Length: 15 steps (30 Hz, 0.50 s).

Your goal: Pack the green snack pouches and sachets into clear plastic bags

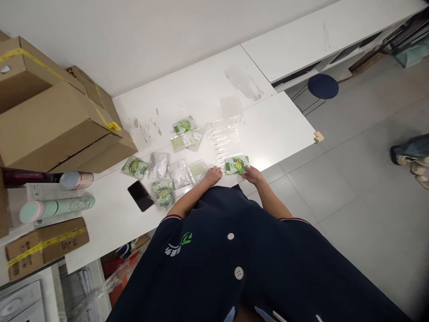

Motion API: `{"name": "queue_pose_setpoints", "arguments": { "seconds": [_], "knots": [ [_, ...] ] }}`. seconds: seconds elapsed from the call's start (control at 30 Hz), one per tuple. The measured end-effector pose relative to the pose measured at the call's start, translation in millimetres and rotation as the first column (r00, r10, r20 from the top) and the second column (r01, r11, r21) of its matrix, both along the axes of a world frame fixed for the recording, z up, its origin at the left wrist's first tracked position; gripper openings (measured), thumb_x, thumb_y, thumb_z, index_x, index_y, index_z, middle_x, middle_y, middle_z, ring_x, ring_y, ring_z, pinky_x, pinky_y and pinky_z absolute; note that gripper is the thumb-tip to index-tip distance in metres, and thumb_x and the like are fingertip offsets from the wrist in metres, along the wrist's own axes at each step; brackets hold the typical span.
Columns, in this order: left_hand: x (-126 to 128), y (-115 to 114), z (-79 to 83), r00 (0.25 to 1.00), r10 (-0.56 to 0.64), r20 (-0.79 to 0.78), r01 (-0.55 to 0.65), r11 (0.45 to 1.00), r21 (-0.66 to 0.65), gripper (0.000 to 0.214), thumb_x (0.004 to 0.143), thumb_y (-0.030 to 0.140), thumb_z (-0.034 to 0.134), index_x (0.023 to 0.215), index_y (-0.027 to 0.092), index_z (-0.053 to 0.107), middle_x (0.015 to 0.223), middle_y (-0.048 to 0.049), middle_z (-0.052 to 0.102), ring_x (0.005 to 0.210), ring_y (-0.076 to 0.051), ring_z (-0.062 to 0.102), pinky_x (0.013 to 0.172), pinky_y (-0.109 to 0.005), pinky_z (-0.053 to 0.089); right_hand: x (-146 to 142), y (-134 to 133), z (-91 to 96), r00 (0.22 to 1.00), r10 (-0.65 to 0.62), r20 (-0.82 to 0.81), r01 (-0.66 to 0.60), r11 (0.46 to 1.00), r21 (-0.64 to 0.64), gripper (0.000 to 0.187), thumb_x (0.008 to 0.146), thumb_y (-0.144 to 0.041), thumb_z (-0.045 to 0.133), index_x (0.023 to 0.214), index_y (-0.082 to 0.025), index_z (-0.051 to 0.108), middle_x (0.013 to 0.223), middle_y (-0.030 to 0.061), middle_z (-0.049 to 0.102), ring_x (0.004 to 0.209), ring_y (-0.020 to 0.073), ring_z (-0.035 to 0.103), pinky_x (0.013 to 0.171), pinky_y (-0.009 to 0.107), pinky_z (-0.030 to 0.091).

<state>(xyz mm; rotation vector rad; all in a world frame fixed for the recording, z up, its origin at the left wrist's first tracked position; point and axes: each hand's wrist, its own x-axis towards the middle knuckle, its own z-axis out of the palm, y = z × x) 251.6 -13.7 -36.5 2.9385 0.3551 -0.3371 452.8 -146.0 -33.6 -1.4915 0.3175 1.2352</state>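
My right hand (254, 175) grips the right end of a green pouch with a kiwi picture (236, 165) near the table's front edge. The pouch lies at the near end of a clear, ribbed plastic air-column bag (225, 137), spread flat on the table. My left hand (213, 176) is closed at the bag's near left corner, fingers curled on the clear plastic beside the pouch's left end. Just left of that hand lies a pale green packet (197, 169) in clear wrap. How far the pouch sits inside the bag, I cannot tell.
Several packets, including a kiwi pouch (134, 167) and a wrapped one (163, 193), lie left on the white table (278, 129). Near them are a black phone (140, 196), a mint bottle (56, 208) and cardboard boxes (56, 125). A blue stool (323, 86) stands beyond.
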Motion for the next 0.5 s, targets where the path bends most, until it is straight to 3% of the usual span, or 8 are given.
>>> {"name": "queue_pose_setpoints", "arguments": {
  "seconds": [0.13, 0.23, 0.3, 0.37, 0.5],
  "knots": [
    [-5, 5, -5.3, 1.0, -0.003, 0.021, 0.003, 1.0, -0.006, 0.025, 0.09, 0.004, 0.042, 0.096, 0.009, 0.066, 0.1, -0.0164, 0.062, 0.096, -0.025, 0.053, 0.071, -0.033, 0.04, 2, 4, 0.1, 0.997, 0.072, 0.029, -0.074, 0.996, 0.045, 0.014, 0.085, -0.023, 0.065, 0.096, -0.019, 0.057, 0.09, 0.0039, 0.068, 0.073, 0.0135, 0.067, 0.064, 0.027, 0.061],
    [-6, 7, -6.8, 1.0, 0.002, 0.015, -0.002, 1.0, -0.008, 0.024, 0.09, 0.006, 0.044, 0.096, 0.009, 0.067, 0.1, -0.0158, 0.063, 0.097, -0.025, 0.054, 0.071, -0.033, 0.04, 6, 8, -0.3, 0.959, 0.217, 0.184, -0.199, 0.974, -0.111, 0.017, 0.082, -0.029, 0.069, 0.09, -0.018, 0.058, 0.076, 0.0028, 0.066, 0.061, 0.0133, 0.064, 0.055, 0.026, 0.058],
    [-6, 8, -6.2, 1.0, 0.014, 0.009, -0.014, 1.0, -0.009, 0.023, 0.091, 0.007, 0.044, 0.096, 0.01, 0.067, 0.101, -0.0154, 0.063, 0.097, -0.025, 0.053, 0.072, -0.033, 0.041, 9, 9, -2.9, 0.868, 0.376, 0.324, -0.284, 0.912, -0.297, 0.017, 0.081, -0.031, 0.068, 0.084, -0.017, 0.058, 0.067, 0.001, 0.062, 0.054, 0.0127, 0.059, 0.05, 0.025, 0.053],
    [-6, 9, -4.6, 1.0, 0.028, 0.005, -0.028, 0.999, -0.019, 0.022, 0.092, 0.009, 0.045, 0.096, 0.01, 0.067, 0.101, -0.0151, 0.063, 0.097, -0.024, 0.053, 0.073, -0.033, 0.042, 13, 9, -6.0, 0.724, 0.532, 0.438, -0.338, 0.828, -0.447, 0.017, 0.08, -0.033, 0.066, 0.08, -0.017, 0.059, 0.067, 0.0009, 0.061, 0.056, 0.0132, 0.058, 0.051, 0.024, 0.049],
    [-7, 14, -0.2, 0.997, 0.072, -0.011, -0.072, 0.997, -0.038, 0.022, 0.092, 0.011, 0.045, 0.096, 0.011, 0.067, 0.103, -0.0149, 0.063, 0.098, -0.024, 0.053, 0.074, -0.034, 0.042, 19, 12, -9.7, 0.46, 0.695, 0.553, -0.302, 0.708, -0.638, 0.023, 0.075, -0.039, 0.068, 0.078, -0.017, 0.061, 0.083, 0.0071, 0.066, 0.075, 0.0182, 0.062, 0.061, 0.025, 0.046]
  ]
}}
